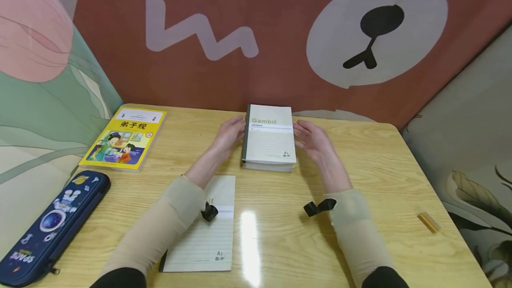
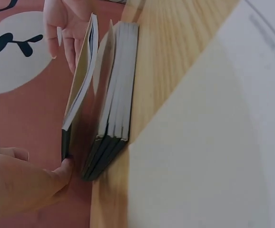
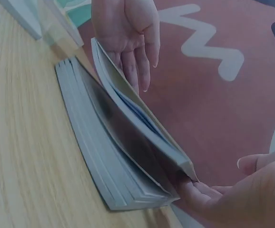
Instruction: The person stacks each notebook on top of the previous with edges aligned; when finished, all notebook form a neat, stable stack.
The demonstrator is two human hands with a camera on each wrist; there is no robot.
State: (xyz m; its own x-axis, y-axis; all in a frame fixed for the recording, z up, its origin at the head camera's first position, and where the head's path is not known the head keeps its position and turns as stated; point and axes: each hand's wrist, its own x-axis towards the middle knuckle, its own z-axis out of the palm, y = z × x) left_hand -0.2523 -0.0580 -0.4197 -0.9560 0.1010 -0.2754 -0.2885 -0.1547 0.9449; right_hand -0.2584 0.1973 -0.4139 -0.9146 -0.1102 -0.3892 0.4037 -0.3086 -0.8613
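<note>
A notebook (image 1: pixel 269 139) with a pale lined cover and dark spine lies above a stack of notebooks (image 2: pixel 121 85), at the far middle of the table. Both wrist views show a gap between it and the stack. My left hand (image 1: pixel 227 138) is at the spine side, its fingertips right at the notebook's edge. Opposite, my right hand (image 1: pixel 314 140) has straight fingers at the other long edge, thumb apart from the cover; in the right wrist view its fingertips touch the notebook's lower corner. Another such notebook (image 1: pixel 204 246) lies nearer me, partly hidden under my left forearm.
A yellow picture-covered book (image 1: pixel 124 139) lies at the back left. In front of it is a dark blue space-themed pencil case (image 1: pixel 54 226). A small yellowish-brown object (image 1: pixel 429 222) lies near the right edge. A red patterned backdrop (image 1: pixel 192 83) rises behind the table.
</note>
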